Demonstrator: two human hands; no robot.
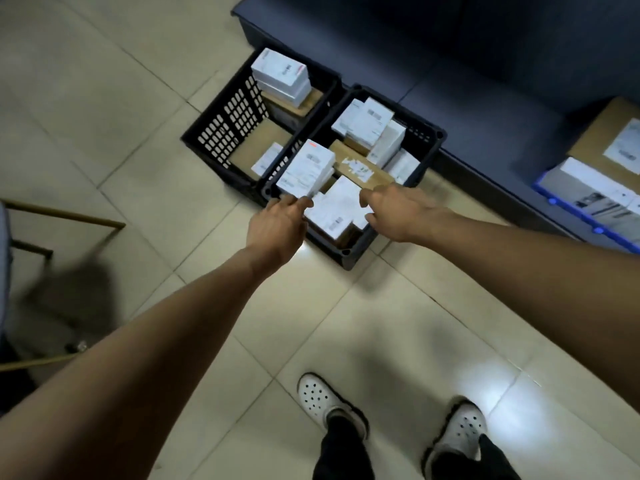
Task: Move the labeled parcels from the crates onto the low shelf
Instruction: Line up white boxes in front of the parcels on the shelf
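Observation:
Two black crates stand side by side on the floor, the left crate and the right crate, both holding white and brown labeled parcels. My left hand pinches the near edge of a tilted white parcel at the right crate's left wall. My right hand hovers over the right crate's near end with loosely bent fingers and holds nothing. Its fingertips are near a long brown parcel and a flat white parcel. The dark low shelf runs behind the crates.
On the shelf at the right sit a brown labeled box and a blue tray with white boxes. A metal-framed stand is at the left. My feet in white clogs stand on the tiled floor.

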